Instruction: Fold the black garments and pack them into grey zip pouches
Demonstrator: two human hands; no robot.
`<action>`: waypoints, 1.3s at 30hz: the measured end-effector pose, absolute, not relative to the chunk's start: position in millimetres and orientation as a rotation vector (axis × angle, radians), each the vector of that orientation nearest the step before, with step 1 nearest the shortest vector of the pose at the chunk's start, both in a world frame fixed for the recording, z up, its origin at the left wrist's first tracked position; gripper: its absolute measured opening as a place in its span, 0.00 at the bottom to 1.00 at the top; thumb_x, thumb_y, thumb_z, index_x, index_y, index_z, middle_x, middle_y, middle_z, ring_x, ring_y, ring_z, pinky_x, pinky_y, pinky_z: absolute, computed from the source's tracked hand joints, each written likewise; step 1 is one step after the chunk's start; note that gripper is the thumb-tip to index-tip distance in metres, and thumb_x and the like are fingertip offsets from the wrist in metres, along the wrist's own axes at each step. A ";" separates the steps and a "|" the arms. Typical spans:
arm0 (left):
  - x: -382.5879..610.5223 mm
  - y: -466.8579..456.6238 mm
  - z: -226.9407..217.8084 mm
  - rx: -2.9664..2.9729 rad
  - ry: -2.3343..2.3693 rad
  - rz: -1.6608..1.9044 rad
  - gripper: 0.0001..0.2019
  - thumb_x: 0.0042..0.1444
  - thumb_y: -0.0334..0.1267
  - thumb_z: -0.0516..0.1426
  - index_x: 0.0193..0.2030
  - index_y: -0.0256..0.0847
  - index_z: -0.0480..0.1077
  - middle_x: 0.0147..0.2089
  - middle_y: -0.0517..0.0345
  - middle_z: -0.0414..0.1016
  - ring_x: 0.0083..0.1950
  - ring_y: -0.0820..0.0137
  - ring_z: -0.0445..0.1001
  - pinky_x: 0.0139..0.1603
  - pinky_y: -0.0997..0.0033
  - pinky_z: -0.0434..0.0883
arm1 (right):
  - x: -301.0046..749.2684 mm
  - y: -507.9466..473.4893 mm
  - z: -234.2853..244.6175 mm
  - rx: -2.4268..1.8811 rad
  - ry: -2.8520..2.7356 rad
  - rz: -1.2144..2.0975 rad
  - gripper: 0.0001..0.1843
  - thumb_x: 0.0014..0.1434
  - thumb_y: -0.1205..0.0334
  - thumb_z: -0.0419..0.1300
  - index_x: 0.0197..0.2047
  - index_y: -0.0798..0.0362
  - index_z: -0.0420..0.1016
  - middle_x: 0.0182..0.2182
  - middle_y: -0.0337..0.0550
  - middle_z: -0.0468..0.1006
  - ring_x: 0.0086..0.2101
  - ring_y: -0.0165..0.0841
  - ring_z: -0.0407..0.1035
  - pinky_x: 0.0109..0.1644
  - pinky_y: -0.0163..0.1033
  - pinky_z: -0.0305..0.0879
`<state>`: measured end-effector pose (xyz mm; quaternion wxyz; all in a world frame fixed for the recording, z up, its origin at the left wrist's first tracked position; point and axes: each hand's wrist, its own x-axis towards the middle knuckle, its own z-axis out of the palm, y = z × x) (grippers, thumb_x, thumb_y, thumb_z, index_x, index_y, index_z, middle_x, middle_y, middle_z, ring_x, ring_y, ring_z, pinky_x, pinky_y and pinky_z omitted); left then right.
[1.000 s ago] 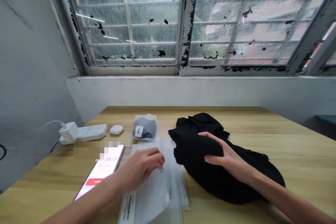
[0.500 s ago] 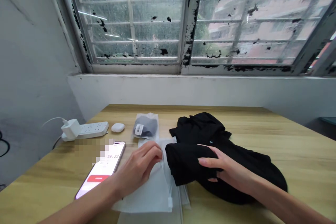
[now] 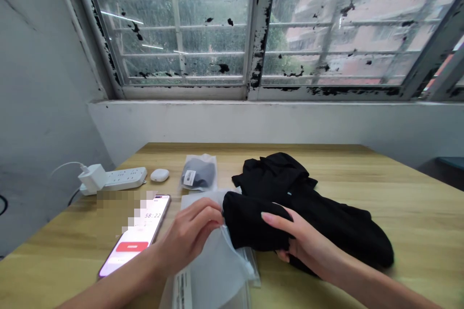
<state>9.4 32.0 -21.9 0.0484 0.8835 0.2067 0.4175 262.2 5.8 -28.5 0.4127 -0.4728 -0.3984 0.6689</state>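
Note:
My right hand [image 3: 299, 236] is wrapped round a rolled black garment [image 3: 244, 219], thumb on top. The roll's left end is at the opening of a frosted plastic zip bag [image 3: 213, 263]; how far it goes in I cannot make out. With fingers pinched together, my left hand [image 3: 194, 227] grips the upper edge of that bag, close to the roll. More clear plastic bags [image 3: 255, 270] lie beneath it. Behind my right hand a larger black garment [image 3: 319, 212] is heaped on the table.
A packed pouch with a barcode label [image 3: 199, 174] lies at the back. To the left are a lit phone [image 3: 139, 241], a white earbud case [image 3: 160, 175] and a power strip [image 3: 126, 178] with a plugged-in charger. The wooden table [image 3: 409, 212] ends at a wall below windows.
My right hand has moved the black roll left, against the bag's opening. The bag's lower corner has lifted and shifted right, showing a printed label beneath. The view has shifted slightly.

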 end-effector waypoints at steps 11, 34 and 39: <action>6.2 31.2 -21.9 2.766 0.498 1.216 0.11 0.70 0.26 0.46 0.44 0.43 0.66 0.40 0.53 0.75 0.38 0.69 0.74 0.39 0.73 0.73 | 264.1 -1.5 -31.4 -1.203 -1.889 0.793 0.20 0.53 0.55 0.70 0.48 0.47 0.73 0.33 0.37 0.78 0.32 0.36 0.73 0.36 0.38 0.71; 11.6 23.4 -18.5 2.701 0.433 1.288 0.10 0.72 0.29 0.47 0.43 0.42 0.66 0.38 0.52 0.75 0.35 0.69 0.73 0.37 0.73 0.73 | 255.4 -1.4 -47.9 -1.061 -1.699 0.670 0.25 0.46 0.59 0.75 0.46 0.47 0.72 0.34 0.39 0.81 0.32 0.38 0.77 0.35 0.38 0.74; 13.5 22.3 -19.4 2.720 0.431 1.255 0.10 0.71 0.28 0.48 0.43 0.42 0.68 0.39 0.52 0.76 0.36 0.70 0.74 0.38 0.73 0.74 | 244.4 -6.1 -49.7 -1.161 -1.592 0.778 0.29 0.44 0.52 0.77 0.44 0.47 0.68 0.31 0.36 0.79 0.32 0.36 0.76 0.34 0.36 0.72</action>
